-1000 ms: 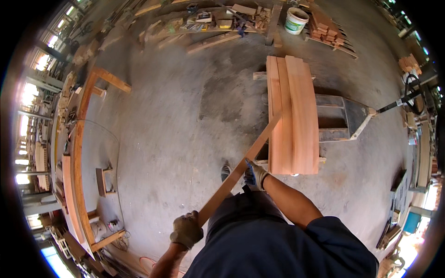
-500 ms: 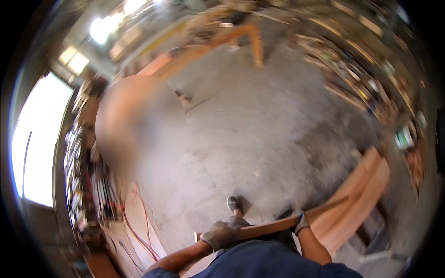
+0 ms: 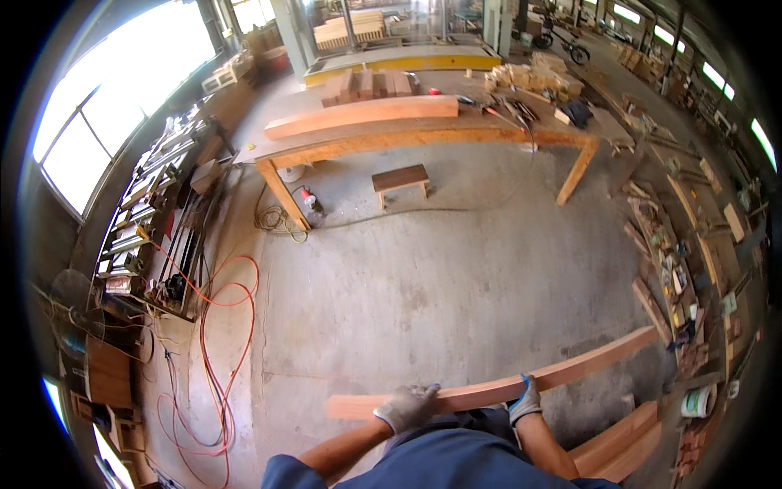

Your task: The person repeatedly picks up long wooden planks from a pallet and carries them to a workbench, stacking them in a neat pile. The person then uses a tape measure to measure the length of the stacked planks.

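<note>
A long reddish wooden beam [image 3: 586, 364] lies across the front of my body, its left end a little lower in view and its right end reaching out to the right. My left hand [image 3: 409, 407], in a grey work glove, is closed over the beam near its left end. Farther along, my right hand [image 3: 527, 399], gloved with blue showing at the fingers, grips the beam from the near side. Behind my right forearm, more reddish beams [image 3: 623, 444] lie side by side at the lower right.
A wooden workbench [image 3: 366, 145] stands ahead, bearing another beam [image 3: 358, 116], wood blocks and tools. Under it is a small stool [image 3: 400, 179]. Orange hoses [image 3: 252, 326] loop over the floor at left, beside a loaded rack [image 3: 147, 216]. Scrap wood and a white bucket [image 3: 698, 401] line the right.
My view has swung to the right-facing workbench, now sharp ahead. The beam in both hands is now apart from the beams at lower right, and a blurred round shape at left is gone.
</note>
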Action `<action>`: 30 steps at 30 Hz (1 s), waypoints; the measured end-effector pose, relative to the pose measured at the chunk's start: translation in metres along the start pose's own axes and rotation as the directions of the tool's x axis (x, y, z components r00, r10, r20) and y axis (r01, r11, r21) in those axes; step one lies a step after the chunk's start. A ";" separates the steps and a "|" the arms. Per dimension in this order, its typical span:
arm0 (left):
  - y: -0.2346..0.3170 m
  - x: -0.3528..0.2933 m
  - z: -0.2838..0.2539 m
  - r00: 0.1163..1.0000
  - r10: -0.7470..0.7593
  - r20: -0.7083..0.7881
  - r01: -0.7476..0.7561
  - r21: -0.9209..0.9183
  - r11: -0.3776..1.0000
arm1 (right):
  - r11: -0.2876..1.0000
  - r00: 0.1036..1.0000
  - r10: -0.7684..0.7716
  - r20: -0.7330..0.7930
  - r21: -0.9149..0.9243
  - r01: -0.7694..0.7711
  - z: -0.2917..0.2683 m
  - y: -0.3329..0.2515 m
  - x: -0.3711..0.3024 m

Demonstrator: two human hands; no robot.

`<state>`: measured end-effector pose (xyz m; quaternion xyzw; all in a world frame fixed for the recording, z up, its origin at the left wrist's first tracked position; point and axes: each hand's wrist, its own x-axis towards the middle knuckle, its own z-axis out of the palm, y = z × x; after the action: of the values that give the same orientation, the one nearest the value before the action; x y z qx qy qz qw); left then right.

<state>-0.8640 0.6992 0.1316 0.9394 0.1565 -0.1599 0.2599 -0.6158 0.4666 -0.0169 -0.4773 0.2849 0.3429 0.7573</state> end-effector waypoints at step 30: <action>-0.313 0.108 -0.172 0.667 -0.630 -0.397 0.450 -0.460 0.766 | 0.871 0.830 0.252 0.498 -0.491 0.031 0.618 0.035 0.175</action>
<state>-0.8470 1.0697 0.0929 0.7983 0.5208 0.0629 0.2960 -0.4742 1.0884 0.0682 -0.5131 -0.0093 0.5688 0.6427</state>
